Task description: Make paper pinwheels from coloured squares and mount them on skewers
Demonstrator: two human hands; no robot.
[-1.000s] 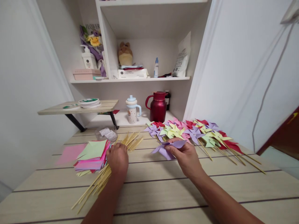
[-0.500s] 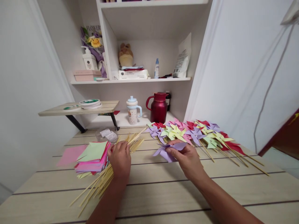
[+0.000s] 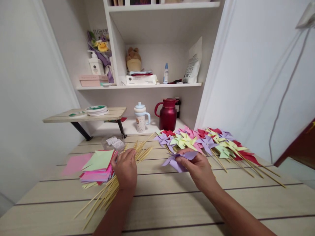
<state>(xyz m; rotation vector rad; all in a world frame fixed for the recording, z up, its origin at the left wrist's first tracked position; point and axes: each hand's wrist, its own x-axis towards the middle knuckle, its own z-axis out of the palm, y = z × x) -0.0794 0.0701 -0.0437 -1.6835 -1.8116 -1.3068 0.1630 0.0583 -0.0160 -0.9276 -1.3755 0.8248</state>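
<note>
The right hand [image 3: 199,170] was closed on a purple paper pinwheel [image 3: 179,166], pinching it near its middle between thumb and fingers above the table [image 3: 157,205]. The pinwheel was a single pale shade, its blades folded and spread, with one pointing left and a broad one hanging toward the near side; no stick could be seen on it. The left hand [image 3: 126,168] was curled, knuckles up, over a loose bundle of thin yellowish sticks [image 3: 110,194]; whether its fingers had gripped any could not be told, as the back of the hand hid them.

Just left of that hand lay a pile of coloured paper [image 3: 98,160], pale green on top with pink and red below, and beside it a flat pink sheet [image 3: 75,164]. A clear container [image 3: 115,143] with printed slips sat just beyond. To the far right, finished pinwheels [image 3: 187,140] in purple, yellow, pink, green and red lay overlapping, sticks toward the near right. Behind stood a speckled cup [image 3: 140,122] and a dark red jug [image 3: 168,116].

Compared with a second earlier, one stick end reached farther toward the far right, while the purple pinwheel had kept nearly the same pose.
</note>
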